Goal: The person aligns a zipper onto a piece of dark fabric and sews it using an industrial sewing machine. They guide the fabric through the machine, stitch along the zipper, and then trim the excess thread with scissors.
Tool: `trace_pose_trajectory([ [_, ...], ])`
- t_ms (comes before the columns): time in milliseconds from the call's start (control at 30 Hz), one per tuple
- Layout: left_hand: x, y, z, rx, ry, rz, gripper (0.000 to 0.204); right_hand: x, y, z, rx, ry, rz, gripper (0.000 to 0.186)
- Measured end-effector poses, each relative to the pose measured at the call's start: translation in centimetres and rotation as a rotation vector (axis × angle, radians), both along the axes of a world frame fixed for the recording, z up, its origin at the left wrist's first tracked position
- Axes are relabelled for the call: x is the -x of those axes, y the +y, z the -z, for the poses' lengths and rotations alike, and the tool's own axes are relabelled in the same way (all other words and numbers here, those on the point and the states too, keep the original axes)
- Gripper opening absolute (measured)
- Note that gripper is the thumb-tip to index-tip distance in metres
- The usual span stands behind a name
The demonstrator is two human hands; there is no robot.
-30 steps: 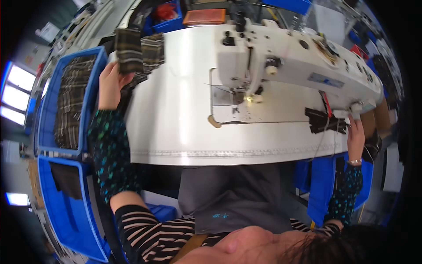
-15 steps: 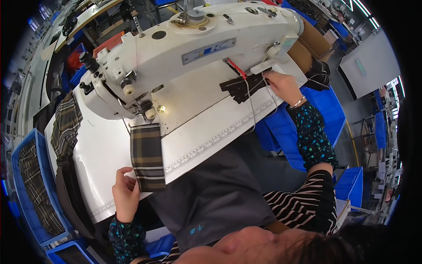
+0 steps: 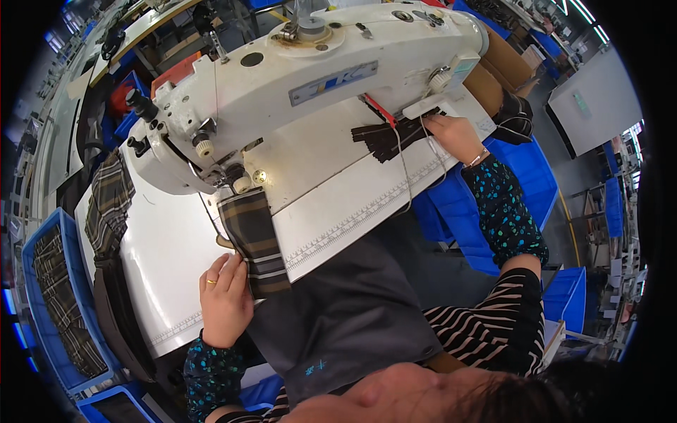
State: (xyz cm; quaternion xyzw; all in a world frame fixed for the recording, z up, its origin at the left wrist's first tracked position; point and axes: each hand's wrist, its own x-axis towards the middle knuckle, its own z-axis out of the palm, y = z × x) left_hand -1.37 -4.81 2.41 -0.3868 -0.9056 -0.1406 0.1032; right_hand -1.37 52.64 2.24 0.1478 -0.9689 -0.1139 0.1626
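My left hand (image 3: 227,296) pinches the left edge of a plaid fabric piece (image 3: 254,240) at the front of the white sewing machine (image 3: 367,60), whose far end lies below the needle area (image 3: 240,180). My right hand (image 3: 455,137) has its fingers closed on a bundle of dark brown strips, apparently zippers (image 3: 384,141), beside the machine's pillar. A red tool (image 3: 379,109) and looped cords lie by the bundle. More plaid pieces (image 3: 106,211) are piled at the table's left end.
A blue bin (image 3: 32,254) of plaid pieces stands at left, another (image 3: 106,409) below it. Blue bins (image 3: 522,183) hang under the right table edge, near a cardboard box (image 3: 504,60). The white tabletop (image 3: 162,282) carries a printed ruler along its front.
My left hand came from the left pile with a plaid piece to below the needle, then moved slightly up and right along its edge. My right hand shifted slightly at the strips. The view turned.
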Motion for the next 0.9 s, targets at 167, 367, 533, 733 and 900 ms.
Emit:
trace_pose_trajectory([
  [167,0.3,0.2,0.5,-0.026,-0.071,0.024,0.038,-0.5,0.8,-0.5,-0.032,0.09,0.029,0.038],
  [367,0.7,1.0,1.2,-0.031,-0.088,-0.08,0.062,-2.5,2.0,-2.9,0.12,0.345,0.202,0.043],
  [533,1.5,0.8,1.3,-0.002,-0.225,-0.032,0.089,-4.2,-1.9,-7.2,0.111,0.656,0.05,0.028],
  [733,3.9,2.2,1.0,-0.049,-0.225,0.105,0.072,-1.4,-15.0,-4.7,0.172,0.24,-0.46,0.033],
  [900,4.9,3.4,0.5,-0.059,-0.101,0.102,0.06,5.5,-25.2,-0.2,0.229,0.047,-0.745,0.037],
])
